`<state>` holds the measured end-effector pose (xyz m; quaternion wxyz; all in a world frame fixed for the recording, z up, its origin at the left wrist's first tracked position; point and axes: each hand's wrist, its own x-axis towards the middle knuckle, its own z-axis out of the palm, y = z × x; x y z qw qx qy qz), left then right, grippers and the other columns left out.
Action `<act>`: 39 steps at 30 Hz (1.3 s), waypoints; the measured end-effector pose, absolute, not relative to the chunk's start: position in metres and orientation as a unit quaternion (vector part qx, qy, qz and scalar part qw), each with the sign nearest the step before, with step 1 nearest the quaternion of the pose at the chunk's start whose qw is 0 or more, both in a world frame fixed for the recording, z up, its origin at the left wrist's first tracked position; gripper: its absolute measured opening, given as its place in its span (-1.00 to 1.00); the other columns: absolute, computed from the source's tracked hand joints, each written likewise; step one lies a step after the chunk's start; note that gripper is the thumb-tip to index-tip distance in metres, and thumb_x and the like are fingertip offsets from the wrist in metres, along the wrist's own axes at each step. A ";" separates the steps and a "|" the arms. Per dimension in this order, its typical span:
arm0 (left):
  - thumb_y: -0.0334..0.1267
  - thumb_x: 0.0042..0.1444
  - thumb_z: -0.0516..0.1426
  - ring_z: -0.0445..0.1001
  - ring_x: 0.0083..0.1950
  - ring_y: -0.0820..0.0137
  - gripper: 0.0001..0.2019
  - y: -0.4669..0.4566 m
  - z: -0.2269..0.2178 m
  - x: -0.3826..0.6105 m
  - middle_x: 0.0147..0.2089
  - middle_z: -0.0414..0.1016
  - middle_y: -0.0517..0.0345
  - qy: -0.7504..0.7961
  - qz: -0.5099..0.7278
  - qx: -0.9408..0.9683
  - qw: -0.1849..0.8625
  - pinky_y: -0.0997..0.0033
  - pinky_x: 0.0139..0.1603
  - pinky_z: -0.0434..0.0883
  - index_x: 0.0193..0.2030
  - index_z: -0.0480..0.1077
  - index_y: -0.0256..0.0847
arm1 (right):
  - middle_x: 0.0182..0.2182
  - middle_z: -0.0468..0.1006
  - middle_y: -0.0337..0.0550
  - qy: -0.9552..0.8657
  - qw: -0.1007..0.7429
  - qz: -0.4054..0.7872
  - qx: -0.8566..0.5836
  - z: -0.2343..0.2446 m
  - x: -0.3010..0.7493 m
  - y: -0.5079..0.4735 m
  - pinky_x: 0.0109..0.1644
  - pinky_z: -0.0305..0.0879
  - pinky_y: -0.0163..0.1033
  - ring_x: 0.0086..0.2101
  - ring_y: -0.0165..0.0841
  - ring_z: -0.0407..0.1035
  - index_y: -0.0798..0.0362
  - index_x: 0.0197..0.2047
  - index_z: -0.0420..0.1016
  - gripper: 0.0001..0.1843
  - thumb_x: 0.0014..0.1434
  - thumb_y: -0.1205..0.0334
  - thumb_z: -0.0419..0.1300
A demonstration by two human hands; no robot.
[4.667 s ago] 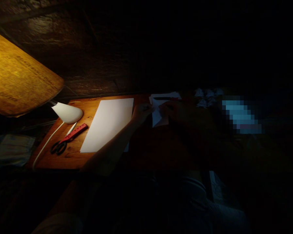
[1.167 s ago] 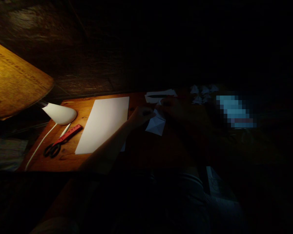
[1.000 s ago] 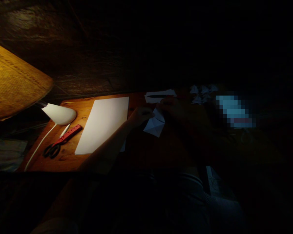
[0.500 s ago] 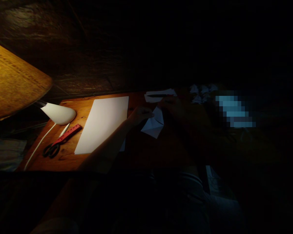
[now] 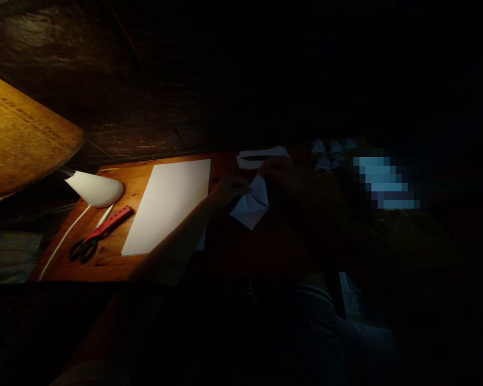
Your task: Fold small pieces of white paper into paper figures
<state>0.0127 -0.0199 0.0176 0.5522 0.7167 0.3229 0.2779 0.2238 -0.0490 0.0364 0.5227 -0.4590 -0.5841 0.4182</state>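
A small folded sheet of white paper (image 5: 251, 210) is held between my two hands above the dark part of the table. My left hand (image 5: 228, 191) pinches its left edge, the thumb and fingers closed on it. At the paper's upper corner my right hand (image 5: 279, 171) grips it; that hand lies in deep shadow and its fingers show only in part. Creases and a raised flap show on the paper, and its lower corner points toward me.
On the wooden table (image 5: 116, 272), a stack of white paper (image 5: 171, 206) lies left of my hands. Scissors with a red blade cover (image 5: 108, 224), a white pen (image 5: 105, 215) and a lamp (image 5: 99, 188) stand further left. Behind are paper pieces (image 5: 247, 161) and several folded papers (image 5: 324, 162); a pixelated bright patch (image 5: 386, 182) glows right.
The folded paper has turned slightly, its lower corner shifting a little left. Both hands keep their hold; the whole view has moved slightly.
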 end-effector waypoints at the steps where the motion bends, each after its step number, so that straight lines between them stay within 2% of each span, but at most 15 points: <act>1: -0.07 0.00 0.37 0.19 -0.48 0.51 -0.65 -0.020 0.016 0.013 -0.56 0.25 0.28 0.330 0.289 0.707 0.555 0.41 -0.42 0.08 -0.59 0.39 -0.20 | -0.48 0.48 -0.24 -0.591 0.518 0.416 -0.457 0.036 0.224 -0.049 -0.22 0.30 -0.21 -0.36 -0.35 0.32 0.01 -0.51 0.46 -0.73 0.13 0.13 0.37; 4: -0.08 0.01 0.38 0.26 -0.47 0.49 -0.66 -0.020 0.013 0.014 -0.54 0.33 0.27 0.358 0.340 0.671 0.553 0.42 -0.41 0.15 -0.57 0.41 -0.21 | -0.44 0.50 -0.21 -0.617 0.483 0.422 -0.456 0.035 0.224 -0.050 -0.22 0.29 -0.21 -0.34 -0.35 0.33 0.02 -0.50 0.47 -0.60 0.15 -0.07 0.41; 7: -0.10 0.01 0.37 0.32 -0.45 0.48 -0.70 -0.020 0.014 0.015 -0.52 0.41 0.25 0.372 0.389 0.640 0.549 0.43 -0.38 0.24 -0.55 0.45 -0.20 | -0.49 0.43 -0.24 -0.631 0.443 0.433 -0.467 0.035 0.224 -0.051 -0.28 0.25 -0.22 -0.38 -0.37 0.29 0.02 -0.52 0.46 -0.47 0.13 -0.25 0.41; 10: -0.11 0.02 0.37 0.38 -0.42 0.45 -0.73 -0.021 0.017 0.017 -0.49 0.46 0.24 0.373 0.420 0.622 0.545 0.42 -0.35 0.31 -0.51 0.47 -0.20 | -0.51 0.41 -0.24 -0.619 0.442 0.439 -0.478 0.035 0.225 -0.052 -0.33 0.21 -0.24 -0.40 -0.38 0.28 0.02 -0.54 0.44 -0.41 0.10 -0.33 0.41; 16: -0.10 -0.01 0.37 0.39 -0.42 0.46 -0.73 -0.021 0.018 0.017 -0.49 0.48 0.25 0.373 0.436 0.617 0.539 0.44 -0.37 0.31 -0.52 0.48 -0.21 | -0.51 0.41 -0.23 -0.630 0.435 0.433 -0.476 0.039 0.227 -0.053 -0.33 0.20 -0.23 -0.40 -0.37 0.28 0.02 -0.53 0.43 -0.40 0.09 -0.34 0.41; 21: -0.11 -0.04 0.36 0.39 -0.44 0.47 -0.76 -0.022 0.020 0.018 -0.49 0.50 0.25 0.390 0.433 0.609 0.537 0.44 -0.37 0.30 -0.52 0.50 -0.21 | -0.49 0.49 -0.19 -0.639 0.441 0.421 -0.470 0.034 0.227 -0.049 -0.28 0.26 -0.20 -0.40 -0.35 0.33 0.03 -0.52 0.46 -0.43 0.12 -0.31 0.40; 30: -0.08 0.01 0.35 0.40 -0.41 0.44 -0.74 -0.022 0.017 0.017 -0.47 0.47 0.23 0.402 0.439 0.610 0.523 0.43 -0.37 0.29 -0.50 0.49 -0.20 | -0.49 0.54 -0.17 -0.656 0.445 0.389 -0.469 0.036 0.227 -0.049 -0.29 0.30 -0.23 -0.41 -0.37 0.37 0.05 -0.51 0.51 -0.49 0.16 -0.22 0.41; 35: -0.15 0.03 0.36 0.38 -0.41 0.46 -0.75 -0.018 0.015 0.016 -0.48 0.44 0.25 0.406 0.474 0.597 0.504 0.45 -0.37 0.29 -0.52 0.47 -0.21 | -0.43 0.59 -0.14 -0.654 0.436 0.400 -0.472 0.036 0.231 -0.049 -0.27 0.31 -0.23 -0.35 -0.34 0.40 0.05 -0.47 0.58 -0.46 0.10 -0.30 0.40; 39: -0.19 0.03 0.36 0.36 -0.42 0.48 -0.78 -0.018 0.017 0.016 -0.50 0.42 0.26 0.404 0.480 0.596 0.501 0.46 -0.38 0.28 -0.52 0.49 -0.21 | -0.46 0.58 -0.16 -0.664 0.450 0.378 -0.463 0.033 0.231 -0.046 -0.27 0.30 -0.22 -0.38 -0.35 0.37 0.05 -0.48 0.56 -0.42 0.08 -0.35 0.40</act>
